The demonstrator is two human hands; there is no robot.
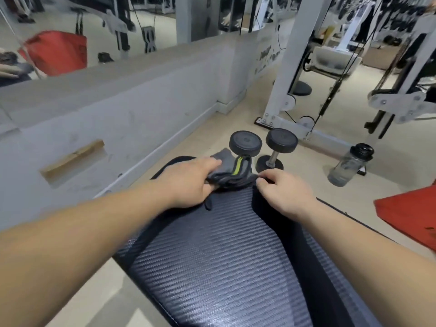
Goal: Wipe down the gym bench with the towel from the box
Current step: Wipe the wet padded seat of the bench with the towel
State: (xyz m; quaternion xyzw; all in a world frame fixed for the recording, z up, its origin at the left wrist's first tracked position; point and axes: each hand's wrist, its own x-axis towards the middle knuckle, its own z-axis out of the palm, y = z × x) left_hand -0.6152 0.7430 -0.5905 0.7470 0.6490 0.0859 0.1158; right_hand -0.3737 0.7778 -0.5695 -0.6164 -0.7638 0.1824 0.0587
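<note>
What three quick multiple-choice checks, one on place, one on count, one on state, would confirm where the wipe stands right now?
1. Where is the towel?
A. at the far end of the bench
B. on the floor beside the water bottle
C. draped over the wall ledge

2. How many dumbbells stand on the floor beyond the bench?
A. one
B. two
C. four

3. What is the left hand doing?
A. hanging free
B. pressing on the towel
C. gripping the bottle

Answers: 1 A, the grey towel lies bunched on the pad's far end. 2 B, two black dumbbells stand side by side. 3 B, its fingers lie on the towel, while the right hand rests at the towel's edge.
</note>
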